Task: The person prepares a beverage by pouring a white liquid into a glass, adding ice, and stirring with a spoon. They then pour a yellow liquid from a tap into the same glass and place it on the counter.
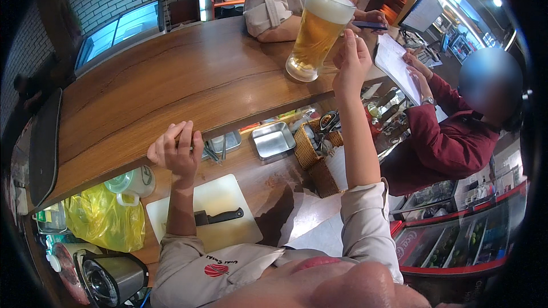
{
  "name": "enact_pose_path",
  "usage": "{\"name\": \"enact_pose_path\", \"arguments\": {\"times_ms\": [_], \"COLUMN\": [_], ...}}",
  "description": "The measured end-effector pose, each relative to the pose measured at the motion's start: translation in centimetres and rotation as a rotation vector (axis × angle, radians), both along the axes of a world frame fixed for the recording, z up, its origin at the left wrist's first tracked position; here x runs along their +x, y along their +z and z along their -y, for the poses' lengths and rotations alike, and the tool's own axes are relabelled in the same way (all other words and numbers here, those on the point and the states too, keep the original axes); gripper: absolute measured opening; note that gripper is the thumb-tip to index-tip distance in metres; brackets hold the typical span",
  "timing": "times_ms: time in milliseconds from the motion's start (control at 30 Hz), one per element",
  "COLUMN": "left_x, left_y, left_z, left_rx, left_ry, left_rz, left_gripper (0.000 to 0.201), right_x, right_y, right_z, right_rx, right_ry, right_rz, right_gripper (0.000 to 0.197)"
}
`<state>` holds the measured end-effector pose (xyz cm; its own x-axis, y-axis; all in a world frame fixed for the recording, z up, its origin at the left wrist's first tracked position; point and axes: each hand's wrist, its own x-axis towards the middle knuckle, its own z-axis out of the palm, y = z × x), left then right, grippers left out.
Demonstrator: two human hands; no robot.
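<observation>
A tall beer mug (319,31), full of golden beer under white foam, is upright at the far edge of the wooden counter. My right hand (350,65) is raised close against its right side, the fingers curled where the handle would be; the handle itself is hidden. Whether the base rests on the counter or hovers just over it, I cannot tell. My left hand (178,147) is held up by the counter's near edge, fingers loosely bent and apart, with nothing in it. Below it, a black-handled knife (224,215) lies on a white cutting board (237,194), partly behind my forearm.
The raised wooden counter (142,91) spans the view. Beneath it are a metal tray (274,140), wicker baskets (308,154) with utensils and a yellow plastic bag (105,217). Across the counter, a person (274,0) holds a phone. A person in maroon (439,148) stands right, hands on papers.
</observation>
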<state>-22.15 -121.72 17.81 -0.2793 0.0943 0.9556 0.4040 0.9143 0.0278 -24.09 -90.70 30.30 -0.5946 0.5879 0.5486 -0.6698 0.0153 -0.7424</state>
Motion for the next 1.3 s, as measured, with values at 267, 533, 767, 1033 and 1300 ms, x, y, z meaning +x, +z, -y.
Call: {"name": "enact_pose_path", "arguments": {"times_ms": [267,533,767,1033,1300], "left_x": [-0.4,-0.3,0.0,-2.4,-3.3], "left_y": [0.0,0.1,0.1,-1.5,-0.4], "left_z": [-0.3,-0.4,-1.1,-1.2,-1.5], "left_rx": [0.001,0.008,-0.045,0.293,0.367], "left_ry": [0.0,0.109,0.075,-0.175,-0.096], "left_rz": [-0.027,-0.02,-0.037,-0.065,-0.153], "left_gripper": [0.016,0.014,0.014,0.025,0.022], "right_x": [-1.5,-2.0,6.8,26.1,34.6], "right_y": [-1.1,-1.6,-1.8,-8.6,-25.3], "right_z": [-0.3,-1.0,-4.3,-8.7,-8.0], "right_rx": [0.019,0.241,0.56,0.299,-0.192], "right_ry": [-0.002,-0.035,-0.365,-0.758,-0.981], "right_rz": [0.005,0.068,0.137,-0.171,0.506], "right_gripper": [0.015,0.023,0.039,0.04,0.032]}}
